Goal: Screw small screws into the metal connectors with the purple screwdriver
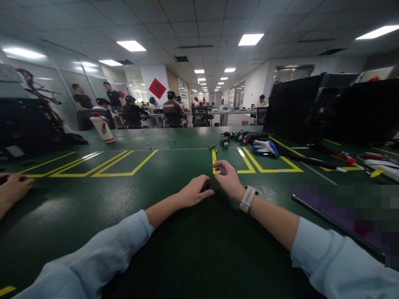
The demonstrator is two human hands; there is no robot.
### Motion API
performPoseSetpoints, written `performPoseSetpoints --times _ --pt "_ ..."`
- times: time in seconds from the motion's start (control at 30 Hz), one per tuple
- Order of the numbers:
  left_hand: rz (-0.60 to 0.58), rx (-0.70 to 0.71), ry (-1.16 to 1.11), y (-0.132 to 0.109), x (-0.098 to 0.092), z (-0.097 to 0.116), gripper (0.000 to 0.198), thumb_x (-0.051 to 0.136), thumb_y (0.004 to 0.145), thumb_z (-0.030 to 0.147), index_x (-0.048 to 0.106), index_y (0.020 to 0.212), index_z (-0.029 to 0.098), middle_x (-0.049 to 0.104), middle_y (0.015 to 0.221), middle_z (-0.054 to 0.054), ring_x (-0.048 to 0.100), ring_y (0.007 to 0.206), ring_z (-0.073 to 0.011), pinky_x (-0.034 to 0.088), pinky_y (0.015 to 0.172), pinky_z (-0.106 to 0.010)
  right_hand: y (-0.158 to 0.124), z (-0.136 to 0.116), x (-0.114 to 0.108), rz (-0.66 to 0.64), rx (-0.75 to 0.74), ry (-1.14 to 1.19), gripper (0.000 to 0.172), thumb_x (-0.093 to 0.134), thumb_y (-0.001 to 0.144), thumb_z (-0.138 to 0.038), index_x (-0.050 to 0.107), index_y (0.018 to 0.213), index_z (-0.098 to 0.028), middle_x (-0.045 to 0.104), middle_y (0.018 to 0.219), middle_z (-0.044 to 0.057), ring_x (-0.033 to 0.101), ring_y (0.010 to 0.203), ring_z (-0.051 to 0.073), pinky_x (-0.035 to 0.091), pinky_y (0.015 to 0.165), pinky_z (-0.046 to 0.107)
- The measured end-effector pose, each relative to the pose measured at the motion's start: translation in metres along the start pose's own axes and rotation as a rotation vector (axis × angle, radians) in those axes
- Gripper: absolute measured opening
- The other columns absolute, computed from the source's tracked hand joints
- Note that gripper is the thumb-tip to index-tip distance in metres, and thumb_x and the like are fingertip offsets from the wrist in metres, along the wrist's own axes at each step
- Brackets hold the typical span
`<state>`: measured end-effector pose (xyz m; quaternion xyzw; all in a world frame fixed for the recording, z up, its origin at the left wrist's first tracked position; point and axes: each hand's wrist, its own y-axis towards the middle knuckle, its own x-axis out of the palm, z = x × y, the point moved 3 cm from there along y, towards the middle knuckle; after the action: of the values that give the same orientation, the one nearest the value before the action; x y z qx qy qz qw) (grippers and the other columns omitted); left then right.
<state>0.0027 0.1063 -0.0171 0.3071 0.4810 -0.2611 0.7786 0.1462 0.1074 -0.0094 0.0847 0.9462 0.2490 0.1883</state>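
My left hand (196, 190) rests low over the green table, its fingers curled round a small dark round part (206, 185). Most of that part is hidden by the fingers, so its exact kind cannot be made out. Just to the right and a little farther off, my right hand (229, 178) is closed on a slim tool with a purple handle (222, 170), which looks like a small screwdriver. Its thin tip points up and away, apart from the dark part. Beyond my right hand a small metal piece (213, 146) lies on the table.
Yellow tape outlines (132, 174) mark the green table (174, 162). Farther back lie a blue-white glove (265, 148) and dark tools (240, 137). A phone-like slab (339, 224) is at right, a white cup (102, 128) at back left. Another person's hand (14, 189) shows at the left edge.
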Motion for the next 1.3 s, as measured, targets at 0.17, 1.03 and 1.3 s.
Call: performPoseSetpoints --times 0.17,1.03,1.3 --pt "0.009 0.022 0.092 0.022 0.005 0.000 0.028 0.044 0.084 0.041 0.050 0.097 0.016 0.054 0.094 -0.007 0.052 0.083 -0.0193 0.043 0.074 -0.033 0.035 0.039 -0.038 0.112 0.043 -0.153 0.019 0.048 0.067 -0.016 0.053 0.086 -0.017 0.056 0.089 0.005 0.052 0.082 0.019 0.041 0.072 0.032" --pt "0.430 0.123 0.111 0.001 0.004 0.044 0.032 0.048 0.083 0.027 0.041 0.114 0.021 0.043 0.125 -0.011 0.039 0.119 -0.0249 0.036 0.099 -0.047 0.017 0.019 -0.026 0.205 0.075 0.045 0.020 0.061 0.064 -0.032 0.055 0.077 -0.017 0.055 0.072 0.001 0.052 0.066 0.015 0.042 0.060 0.028" --pt "0.383 0.016 0.110 -0.049 -0.008 0.043 0.032 0.055 0.078 0.020 0.046 0.108 0.020 0.050 0.116 -0.010 0.046 0.111 -0.0242 0.040 0.094 -0.045 -0.041 -0.017 0.025 -0.091 0.286 0.464 0.016 0.063 0.060 -0.021 0.054 0.073 -0.016 0.053 0.070 -0.001 0.050 0.066 0.013 0.042 0.060 0.026"
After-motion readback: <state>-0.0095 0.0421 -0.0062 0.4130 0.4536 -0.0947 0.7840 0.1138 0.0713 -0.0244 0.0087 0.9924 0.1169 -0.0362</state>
